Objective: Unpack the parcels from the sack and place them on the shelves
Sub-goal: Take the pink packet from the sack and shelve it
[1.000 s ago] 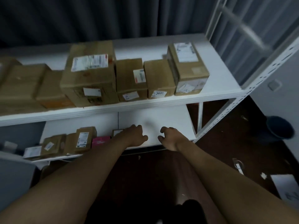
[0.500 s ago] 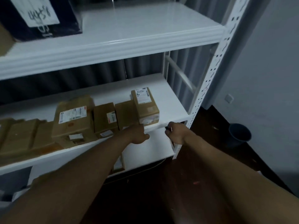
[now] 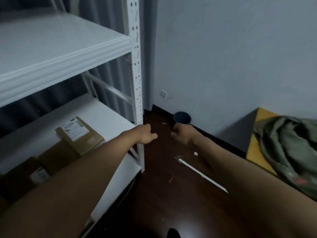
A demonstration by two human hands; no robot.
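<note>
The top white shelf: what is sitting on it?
The visible part of the top white shelf is bare. Its left end runs out of frame. Labelled cardboard parcels sit on the shelf below, partly covered by the left arm.

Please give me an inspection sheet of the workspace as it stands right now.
Surface: white shelf rack; upper shelf bare where visible; dark wooden floor.
Job's things: cardboard parcels on the middle shelf, one with a label facing up; olive green sack lying crumpled on a yellow table at right.
Clutter: paper scraps and a white strip on the floor.
Grippers: left hand and right hand both empty, fingers loosely curled, held out above the floor.
Cables: nothing seen.
Surroundings: grey curtain, white wall with socket, dark bucket by the wall.
</note>
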